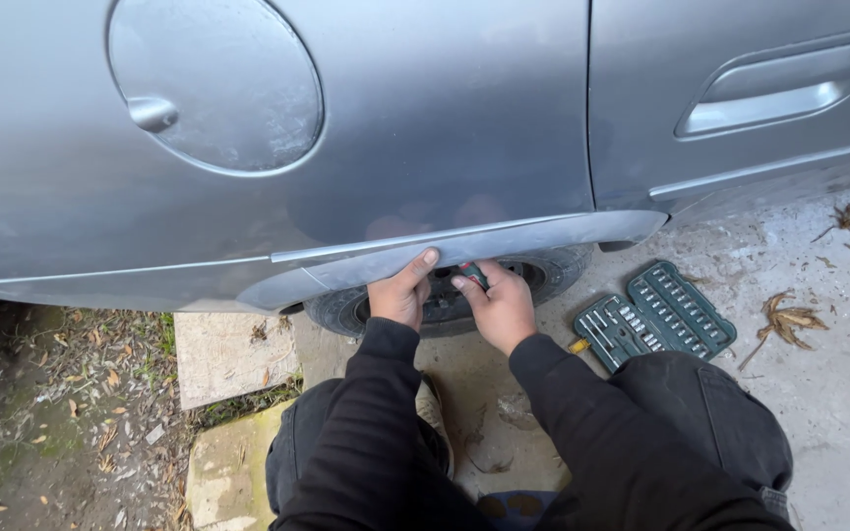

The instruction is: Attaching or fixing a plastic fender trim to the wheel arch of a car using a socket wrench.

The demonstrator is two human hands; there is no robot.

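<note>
1. Screwdriver (473, 274) with a green and red handle sits in the right hand (500, 307), just under the grey wheel-arch trim (464, 246) and in front of the tyre (543, 275); only the handle shows, and its tip is hidden behind the trim.
2. Fingers of the right hand are clamped around that handle, seemingly so the tool can be driven up into the arch.
3. Left hand (401, 292) grips the lower edge of the trim, thumb on the outer face and fingers curled behind it, apparently steadying or pulling the strip outward.
4. An open green socket set case (656, 317) lies on the concrete ground (838, 393) beside the right knee, within easy reach.
5. Above, the grey car body (425, 118) carries a round fuel flap (213, 84) and a door handle (779, 93).
</note>
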